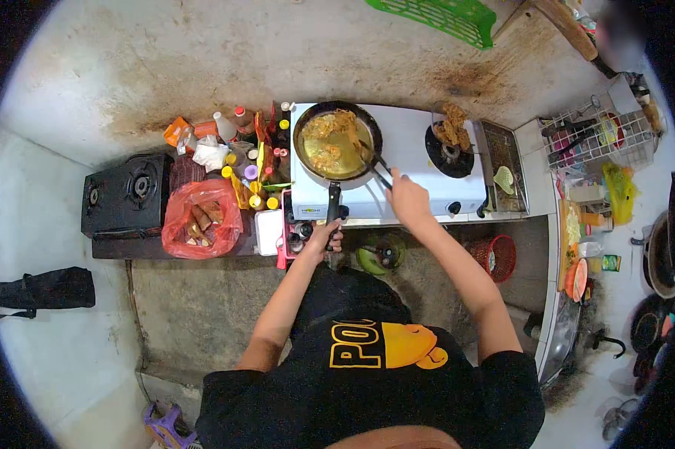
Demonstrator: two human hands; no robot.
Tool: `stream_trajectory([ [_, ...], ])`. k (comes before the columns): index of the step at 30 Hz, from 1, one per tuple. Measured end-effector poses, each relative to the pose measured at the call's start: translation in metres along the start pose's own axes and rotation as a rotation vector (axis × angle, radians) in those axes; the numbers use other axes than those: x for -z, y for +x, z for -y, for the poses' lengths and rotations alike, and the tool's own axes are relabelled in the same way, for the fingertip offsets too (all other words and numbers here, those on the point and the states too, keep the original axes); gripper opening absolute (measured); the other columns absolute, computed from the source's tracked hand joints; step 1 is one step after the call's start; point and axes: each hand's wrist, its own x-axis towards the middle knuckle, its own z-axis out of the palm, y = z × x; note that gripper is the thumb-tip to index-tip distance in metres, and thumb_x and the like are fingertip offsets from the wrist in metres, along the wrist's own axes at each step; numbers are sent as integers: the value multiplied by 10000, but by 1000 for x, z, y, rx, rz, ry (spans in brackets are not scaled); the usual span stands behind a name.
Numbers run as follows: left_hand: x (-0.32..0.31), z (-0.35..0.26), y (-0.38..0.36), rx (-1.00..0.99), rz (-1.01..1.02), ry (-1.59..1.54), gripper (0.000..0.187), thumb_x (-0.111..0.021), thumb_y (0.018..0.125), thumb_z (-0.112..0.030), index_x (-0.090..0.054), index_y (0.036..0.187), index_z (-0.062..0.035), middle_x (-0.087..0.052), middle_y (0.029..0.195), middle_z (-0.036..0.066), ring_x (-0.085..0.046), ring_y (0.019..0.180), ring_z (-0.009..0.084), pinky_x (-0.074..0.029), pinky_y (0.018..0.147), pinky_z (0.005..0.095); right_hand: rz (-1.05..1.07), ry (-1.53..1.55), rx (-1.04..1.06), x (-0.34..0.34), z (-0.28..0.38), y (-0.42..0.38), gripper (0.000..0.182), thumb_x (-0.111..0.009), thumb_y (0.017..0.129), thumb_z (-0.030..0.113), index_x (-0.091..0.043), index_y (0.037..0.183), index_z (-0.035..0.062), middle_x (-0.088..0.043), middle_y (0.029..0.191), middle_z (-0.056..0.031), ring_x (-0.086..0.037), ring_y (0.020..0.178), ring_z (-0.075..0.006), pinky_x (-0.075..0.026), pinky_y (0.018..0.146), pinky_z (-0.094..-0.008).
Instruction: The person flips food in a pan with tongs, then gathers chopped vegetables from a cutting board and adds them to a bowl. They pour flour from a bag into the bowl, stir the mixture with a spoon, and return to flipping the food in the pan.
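Observation:
My left hand [326, 238] is closed around the black handle of a frying pan [377, 129], which sits on the left side of the white stove [406, 135]. Golden battered fritters [330, 126] lie in the oil in the pan. With my right hand [410, 200] I grip dark tongs [382, 173], their tips down in the pan at its right side, beside the food. The tips are partly hidden by oil and fritters. On the right burner, browned fried pieces [452, 129] rest in a strainer.
Left of the stove crowd several bottles [244, 120], a red plastic bag [174, 224] with brown pieces inside, and a black stove [124, 194]. A red basket [495, 258] stands below at right. A wire rack [599, 138] and a counter with a cut papaya-like fruit [575, 279] line the right.

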Motion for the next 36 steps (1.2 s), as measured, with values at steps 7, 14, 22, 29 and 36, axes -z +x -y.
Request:
stream_trajectory([
  [7,1,2,1,-42,0,16,237,-566,885,-288,-420,837,-107,-389,578,-22,-324,420,76,-295,419,237,229,976,-236,-31,-46,21,331,-568,867,281,-473,1096,62,-558,713,-76,-506,487,-172,-397,441,-299],
  [14,-5,1,-4,-58,6,-3,238,-558,890,-295,-428,823,-107,-378,571,-28,-313,416,68,-289,412,233,421,1558,-489,-67,-29,11,245,-529,898,288,-456,988,73,-515,706,-43,-442,436,-107,-343,353,-243],
  [22,-1,2,-1,-50,7,7,231,-557,890,-291,-437,832,-102,-381,566,-26,-314,417,65,-284,407,229,506,1543,-547,-49,-16,8,328,-527,894,336,-457,946,20,-508,688,-75,-453,439,-148,-369,343,-281],
  [29,-5,-1,-5,-30,-31,29,231,-568,884,-285,-442,824,-101,-391,564,-21,-322,417,72,-298,410,239,735,1320,-568,-14,-31,20,369,-507,894,400,-451,945,39,-506,698,-76,-473,424,-144,-410,337,-280],
  [36,0,0,-2,-25,3,23,242,-583,870,-323,-462,832,-116,-412,584,-23,-333,424,72,-301,425,235,694,978,-448,31,-57,41,452,-543,842,449,-480,763,9,-474,601,-68,-456,396,-160,-400,338,-319],
])
